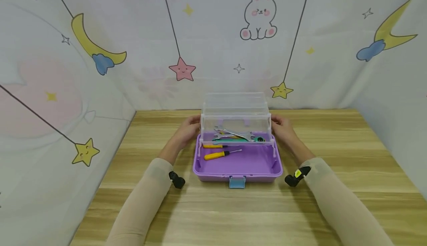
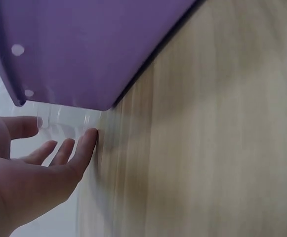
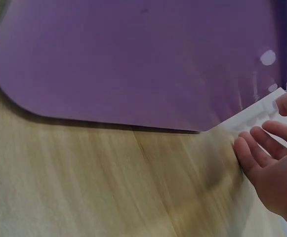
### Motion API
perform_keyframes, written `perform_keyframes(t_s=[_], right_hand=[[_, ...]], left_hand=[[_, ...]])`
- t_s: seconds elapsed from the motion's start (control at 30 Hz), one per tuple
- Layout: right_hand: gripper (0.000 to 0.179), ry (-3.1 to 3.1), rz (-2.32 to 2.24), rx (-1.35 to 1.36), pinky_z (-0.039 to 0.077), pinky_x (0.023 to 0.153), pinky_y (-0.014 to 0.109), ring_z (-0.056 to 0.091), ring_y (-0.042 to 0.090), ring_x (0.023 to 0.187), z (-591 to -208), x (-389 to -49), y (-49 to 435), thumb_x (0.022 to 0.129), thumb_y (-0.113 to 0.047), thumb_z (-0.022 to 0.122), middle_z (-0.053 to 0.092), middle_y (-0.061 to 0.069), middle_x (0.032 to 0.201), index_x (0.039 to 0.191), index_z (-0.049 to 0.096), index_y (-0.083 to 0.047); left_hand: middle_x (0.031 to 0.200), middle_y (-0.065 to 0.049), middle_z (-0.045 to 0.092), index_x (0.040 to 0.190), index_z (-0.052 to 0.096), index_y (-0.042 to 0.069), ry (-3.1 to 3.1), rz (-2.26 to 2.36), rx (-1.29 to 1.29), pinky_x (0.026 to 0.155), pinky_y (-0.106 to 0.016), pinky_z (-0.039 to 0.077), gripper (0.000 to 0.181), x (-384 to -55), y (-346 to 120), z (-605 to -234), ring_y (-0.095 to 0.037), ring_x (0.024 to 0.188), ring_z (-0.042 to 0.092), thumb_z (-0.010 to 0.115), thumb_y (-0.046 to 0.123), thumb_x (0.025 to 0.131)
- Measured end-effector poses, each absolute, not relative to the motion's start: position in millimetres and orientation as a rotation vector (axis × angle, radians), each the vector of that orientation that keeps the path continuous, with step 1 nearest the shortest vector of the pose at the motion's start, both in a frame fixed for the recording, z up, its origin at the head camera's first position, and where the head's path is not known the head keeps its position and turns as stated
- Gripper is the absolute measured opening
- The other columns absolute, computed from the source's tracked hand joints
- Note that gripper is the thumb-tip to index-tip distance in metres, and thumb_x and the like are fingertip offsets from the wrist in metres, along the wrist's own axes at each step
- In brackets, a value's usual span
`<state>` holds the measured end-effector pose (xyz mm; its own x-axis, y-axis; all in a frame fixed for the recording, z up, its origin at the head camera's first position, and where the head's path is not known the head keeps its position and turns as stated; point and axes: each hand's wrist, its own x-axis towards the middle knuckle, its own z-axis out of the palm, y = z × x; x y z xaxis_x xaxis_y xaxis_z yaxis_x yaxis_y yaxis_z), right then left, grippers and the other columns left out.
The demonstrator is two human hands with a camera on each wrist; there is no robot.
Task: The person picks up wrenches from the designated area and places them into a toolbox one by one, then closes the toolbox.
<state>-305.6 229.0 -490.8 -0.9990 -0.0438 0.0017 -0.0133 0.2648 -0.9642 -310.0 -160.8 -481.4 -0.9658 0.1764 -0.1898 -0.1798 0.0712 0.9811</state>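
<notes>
In the head view, found the purple box near the middle of the back edge of the table, with wood reaching to both side edges; saw yellow screwdrivers inside and wrenches through clear plastic. In the left wrist view, saw white studs, hidden from above, and the left hand loosely curved at the plastic, with thumb apart from fingers. In the right wrist view, saw the right hand likewise; could not tell of a grip with either.

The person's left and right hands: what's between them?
A purple toolbox with a clear upper part, between the left hand and right hand; the head view shows it.
</notes>
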Motion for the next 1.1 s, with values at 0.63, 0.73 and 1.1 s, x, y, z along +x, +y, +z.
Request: perform_keyframes(t_s=[0.63, 0.73, 1.1], right_hand=[[0.05, 2.308, -1.832, -0.298, 0.053, 0.094, 0.018, 0.06, 0.015, 0.115, -484.3, -294.6, 238.8, 0.108, -0.002, 0.045, 0.049, 0.032, 0.152, 0.157, 0.041, 0.009], [0.05, 2.303, -1.839, -0.326, 0.052, 0.096, 0.018, 0.059, 0.023, 0.124, -487.8, -294.3, 239.9, 0.108, -0.001, 0.044, 0.047, 0.031, 0.155, 0.157, 0.039, 0.009], [0.054, 2.257, -1.849, -0.366, 0.055, 0.096, 0.022, 0.061, 0.024, 0.123, -489.7, -296.0, 241.9, 0.108, -0.001, 0.043, 0.047, 0.035, 0.153, 0.16, 0.033, 0.009]], left_hand=[[0.167, -0.016, 0.037, 0.164, 0.036, 0.008, 1.986, 1.936, 0.128, 0.122, -0.048, 0.039, 0.052, -308.1, -169.4, -483.3, -0.032, 0.148, 0.043, 0.043, 0.008, 0.113], [0.168, -0.016, 0.035, 0.165, 0.033, 0.007, 1.985, 1.931, 0.162, 0.123, -0.049, 0.038, 0.053, -307.8, -170.2, -485.0, -0.033, 0.149, 0.042, 0.041, 0.007, 0.113], [0.161, -0.023, 0.039, 0.164, 0.032, -0.001, 2.092, 1.939, 0.236, 0.117, -0.048, 0.044, 0.054, -306.5, -167.4, -488.1, -0.035, 0.143, 0.044, 0.039, 0.001, 0.111]])
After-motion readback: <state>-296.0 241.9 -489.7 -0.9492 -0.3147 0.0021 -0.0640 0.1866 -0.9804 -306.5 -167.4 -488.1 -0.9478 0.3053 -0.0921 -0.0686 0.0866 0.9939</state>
